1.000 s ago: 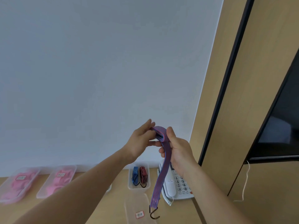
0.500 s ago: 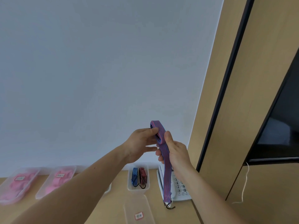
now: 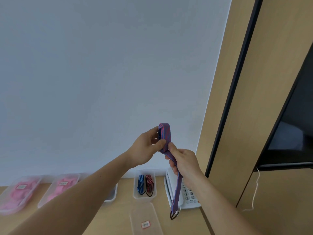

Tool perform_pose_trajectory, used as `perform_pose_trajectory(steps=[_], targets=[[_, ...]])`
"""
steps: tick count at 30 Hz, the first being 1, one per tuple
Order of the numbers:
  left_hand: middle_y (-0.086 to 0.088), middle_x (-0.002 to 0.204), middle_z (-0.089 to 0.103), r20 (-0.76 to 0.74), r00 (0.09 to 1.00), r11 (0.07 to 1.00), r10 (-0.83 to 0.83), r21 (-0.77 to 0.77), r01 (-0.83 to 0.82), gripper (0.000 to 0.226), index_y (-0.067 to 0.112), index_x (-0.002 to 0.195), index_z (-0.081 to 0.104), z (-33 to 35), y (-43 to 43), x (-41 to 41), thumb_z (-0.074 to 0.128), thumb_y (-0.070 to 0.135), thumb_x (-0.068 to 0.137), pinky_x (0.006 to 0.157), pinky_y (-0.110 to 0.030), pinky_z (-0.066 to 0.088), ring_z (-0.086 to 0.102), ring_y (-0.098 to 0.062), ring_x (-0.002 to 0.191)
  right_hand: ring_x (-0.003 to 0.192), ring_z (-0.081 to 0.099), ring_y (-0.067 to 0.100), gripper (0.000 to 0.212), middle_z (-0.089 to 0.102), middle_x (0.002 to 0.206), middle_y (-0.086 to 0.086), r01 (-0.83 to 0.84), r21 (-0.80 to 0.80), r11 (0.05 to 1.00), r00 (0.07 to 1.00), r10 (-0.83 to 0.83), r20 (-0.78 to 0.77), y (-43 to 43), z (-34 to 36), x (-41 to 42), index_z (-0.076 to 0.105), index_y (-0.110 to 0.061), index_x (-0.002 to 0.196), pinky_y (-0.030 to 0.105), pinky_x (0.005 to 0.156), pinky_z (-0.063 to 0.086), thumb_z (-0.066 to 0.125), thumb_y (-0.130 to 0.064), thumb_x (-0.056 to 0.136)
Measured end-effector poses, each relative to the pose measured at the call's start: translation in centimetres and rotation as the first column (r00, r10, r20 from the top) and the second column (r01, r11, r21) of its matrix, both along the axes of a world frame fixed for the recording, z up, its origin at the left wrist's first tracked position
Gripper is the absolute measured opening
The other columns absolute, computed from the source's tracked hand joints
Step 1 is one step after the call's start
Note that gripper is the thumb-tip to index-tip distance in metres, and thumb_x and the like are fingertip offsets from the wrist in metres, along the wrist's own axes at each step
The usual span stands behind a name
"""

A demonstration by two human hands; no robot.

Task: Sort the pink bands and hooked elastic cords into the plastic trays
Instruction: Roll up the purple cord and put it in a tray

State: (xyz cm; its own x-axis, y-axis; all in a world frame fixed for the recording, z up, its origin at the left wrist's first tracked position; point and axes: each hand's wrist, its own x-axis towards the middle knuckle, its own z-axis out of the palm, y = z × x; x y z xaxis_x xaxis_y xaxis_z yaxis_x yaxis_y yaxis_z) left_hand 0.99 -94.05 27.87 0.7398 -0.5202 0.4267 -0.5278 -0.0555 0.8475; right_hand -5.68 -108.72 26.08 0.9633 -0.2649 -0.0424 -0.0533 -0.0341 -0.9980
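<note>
Left grip (image 3: 145,148): fingers and thumb curled round the rolled top of a flat purple-and-red striped elastic cord (image 3: 165,133)
Right grip (image 3: 184,160): just below and beside the left grip; pinching the same cord's hanging tail
Cord: held in the air by both grips; dark metal hook (image 3: 173,216) dangling well below the right grip
Open clear plastic tray (image 3: 144,199): far below both grips on the wooden bench (image 3: 116,217); blue and red rolled cords inside
Pink bands (image 3: 18,195): in clear trays, low and well to the left of the left grip

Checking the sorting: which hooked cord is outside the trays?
The purple striped cord, held by the left hand and right hand; the blue cord and red cord lie in the open tray.
</note>
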Motion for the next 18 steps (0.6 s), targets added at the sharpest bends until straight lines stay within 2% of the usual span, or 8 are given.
perform_pose_trajectory(steps=[2,4,8,11,13,15,16,18], targets=[[-0.008,0.098,0.066,0.156,0.987,0.995,0.027,0.086,-0.041,0.025,0.015,0.121,0.057,-0.3,0.3,-0.1,0.055,0.008,0.096,0.083,-0.027,0.054,0.065,-0.019,0.088,0.041,0.045,0.016,0.053,0.061,0.056,0.005,-0.003,0.018,1.000,1.000,0.003,-0.026,-0.1,0.1,0.0,0.073,-0.006,0.071,0.022,0.043,0.038,0.058,-0.053,0.091],[-0.003,0.095,0.066,0.336,0.942,0.979,0.020,0.187,-0.088,0.030,0.017,0.124,0.055,-0.7,0.5,0.0,0.054,0.010,0.095,0.084,-0.028,0.053,0.063,-0.022,0.085,0.044,0.050,0.017,0.063,0.067,0.062,0.009,-0.037,0.071,0.997,0.998,0.041,-0.051,-0.4,0.3,0.1,0.076,-0.007,0.076,0.024,0.046,0.041,0.052,-0.063,0.090],[-0.001,0.125,0.064,0.685,0.728,0.929,0.001,0.268,-0.253,0.044,0.009,0.137,0.053,-1.5,0.9,0.1,0.056,0.006,0.093,0.086,-0.027,0.050,0.063,-0.021,0.100,0.048,0.055,0.019,0.082,0.071,0.071,0.014,-0.140,0.129,0.982,0.988,0.146,-0.042,-0.4,0.5,0.6,0.078,-0.011,0.075,0.026,0.049,0.043,0.047,-0.087,0.068],[-0.006,0.142,0.053,0.706,0.708,0.924,0.001,0.270,-0.271,0.049,0.010,0.141,0.051,-1.7,1.2,0.4,0.058,0.002,0.093,0.100,-0.031,0.047,0.056,-0.023,0.124,0.052,0.057,0.017,0.073,0.073,0.074,0.012,-0.163,0.120,0.979,0.986,0.165,-0.002,-0.2,0.1,0.8,0.079,-0.017,0.080,0.026,0.050,0.045,0.052,-0.083,0.066],[-0.002,0.148,0.046,0.536,0.840,0.939,0.083,0.241,-0.246,0.058,0.019,0.144,0.045,-1.8,1.1,0.3,0.059,0.000,0.092,0.103,-0.026,0.044,0.049,-0.016,0.132,0.054,0.059,0.016,0.069,0.075,0.079,0.012,-0.159,0.125,0.979,0.987,0.156,0.036,-0.2,-0.2,0.8,0.080,-0.016,0.082,0.026,0.053,0.047,0.055,-0.079,0.068],[0.004,0.150,0.043,0.146,0.975,0.977,0.167,0.109,-0.183,0.069,0.023,0.150,0.033,-1.6,0.8,0.1,0.058,0.000,0.090,0.104,-0.023,0.043,0.045,-0.013,0.135,0.056,0.058,0.015,0.064,0.076,0.085,0.013,-0.153,0.162,0.975,0.985,0.136,0.110,-0.2,-0.2,0.8,0.078,-0.012,0.087,0.025,0.053,0.048,0.058,-0.071,0.072],[0.002,0.148,0.044,-0.124,0.980,0.987,0.158,-0.003,-0.160,0.071,0.020,0.152,0.028,-1.3,0.7,0.0,0.059,0.004,0.090,0.104,-0.029,0.045,0.049,-0.016,0.132,0.056,0.058,0.014,0.061,0.076,0.087,0.013,-0.154,0.178,0.972,0.980,0.127,0.150,-0.2,-0.2,0.7,0.077,-0.012,0.090,0.024,0.053,0.048,0.060,-0.068,0.073],[-0.007,0.130,0.061,-0.523,0.852,0.975,0.023,-0.175,-0.133,0.060,0.010,0.143,0.044,-0.8,0.5,0.0,0.060,0.024,0.087,0.100,-0.041,0.047,0.062,-0.021,0.113,0.057,0.058,0.013,0.055,0.076,0.087,0.010,-0.152,0.165,0.975,0.972,0.116,0.206,0.1,-0.1,0.6,0.076,-0.013,0.092,0.023,0.054,0.048,0.062,-0.063,0.074]])
